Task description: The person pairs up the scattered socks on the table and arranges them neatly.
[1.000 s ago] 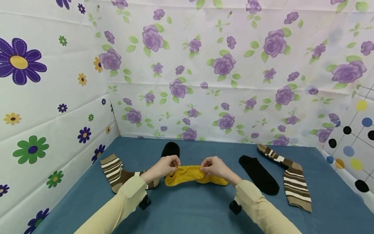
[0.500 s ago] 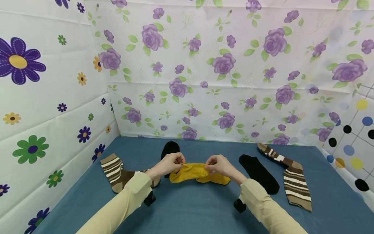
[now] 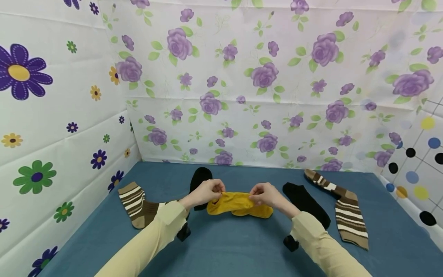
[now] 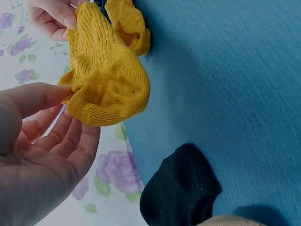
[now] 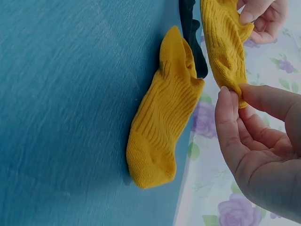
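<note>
A yellow ribbed sock is stretched between both hands above the table. My left hand pinches its left end between thumb and fingers; in the left wrist view the toe part of this sock hangs rounded beyond the thumb. My right hand pinches the other end, thumb against fingertips in the right wrist view. Lying flat on the cloth just under and to the right is a second yellow sock, partly covered by the held one in the head view.
Behind my left hand lies a black sock; another black sock is right of my right hand. A brown striped sock lies at left, its mate at far right. Floral sheets wall the blue table.
Both hands have shifted gradually to the right with the held yellow sock, which now overlaps more of the second yellow sock. The other socks lie where they were.
</note>
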`<state>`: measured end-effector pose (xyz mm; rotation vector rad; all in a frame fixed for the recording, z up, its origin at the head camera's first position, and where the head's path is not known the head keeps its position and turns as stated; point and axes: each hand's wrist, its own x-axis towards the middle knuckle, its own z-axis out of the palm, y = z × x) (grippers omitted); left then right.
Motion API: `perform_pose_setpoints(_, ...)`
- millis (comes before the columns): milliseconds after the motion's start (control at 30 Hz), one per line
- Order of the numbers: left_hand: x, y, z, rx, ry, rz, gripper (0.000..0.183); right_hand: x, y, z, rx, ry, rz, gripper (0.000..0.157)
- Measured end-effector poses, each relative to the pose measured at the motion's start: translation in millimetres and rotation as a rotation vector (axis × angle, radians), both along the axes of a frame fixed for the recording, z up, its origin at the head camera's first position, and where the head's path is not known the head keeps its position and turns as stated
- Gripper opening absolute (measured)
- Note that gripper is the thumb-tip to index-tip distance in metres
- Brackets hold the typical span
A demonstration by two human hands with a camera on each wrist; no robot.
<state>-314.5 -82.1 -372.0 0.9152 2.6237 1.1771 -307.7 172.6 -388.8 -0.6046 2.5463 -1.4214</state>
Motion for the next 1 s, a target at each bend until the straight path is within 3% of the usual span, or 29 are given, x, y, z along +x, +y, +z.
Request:
perform_pose_setpoints(433, -12.3, 16.6, -4.2, 0.031, -0.021, -0.048, 0.006, 0.7, 20.3, 4.4, 0.01, -0.008, 0.017, 0.012)
perform_pose_setpoints(1000, -19.3, 37.8, -3.8, 0.04, -0.067, -0.053, 0.007, 0.5, 39.7, 1.3, 0.04, -0.041, -0.004, 0.011)
